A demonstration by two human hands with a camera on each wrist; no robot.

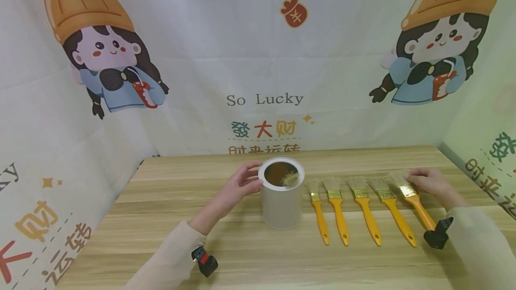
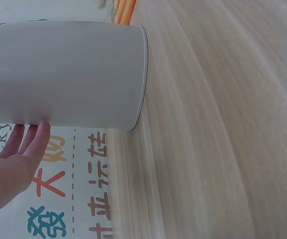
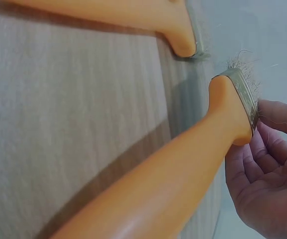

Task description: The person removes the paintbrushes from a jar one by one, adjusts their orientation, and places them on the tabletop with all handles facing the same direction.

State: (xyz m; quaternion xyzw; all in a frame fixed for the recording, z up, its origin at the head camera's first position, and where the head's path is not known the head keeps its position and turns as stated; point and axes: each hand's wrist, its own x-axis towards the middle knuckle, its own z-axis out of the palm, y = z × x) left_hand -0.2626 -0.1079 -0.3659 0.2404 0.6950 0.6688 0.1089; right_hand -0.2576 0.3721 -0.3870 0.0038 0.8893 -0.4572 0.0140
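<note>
A grey-white cylindrical can [image 1: 281, 209] stands upright and open-topped on the wooden table. Inside it, the bristles of a paintbrush [image 1: 290, 179] show near the rim; the rest of that brush is hidden. My left hand [image 1: 239, 187] touches the can's left side near the top, its fingers fairly straight, as the left wrist view also shows [image 2: 14, 169]. My right hand [image 1: 433, 186] pinches the rightmost paintbrush [image 1: 421, 211] at its bristle end, beside the metal band. In the right wrist view, this brush's orange handle [image 3: 158, 184] casts a shadow on the table.
Several more orange-handled paintbrushes lie in a row between the can and my right hand, bristles away from me, including a narrow one [image 1: 320, 220] and a wider one [image 1: 367, 216]. A printed cloth [image 1: 193, 57] hangs behind the wooden table [image 1: 161, 227].
</note>
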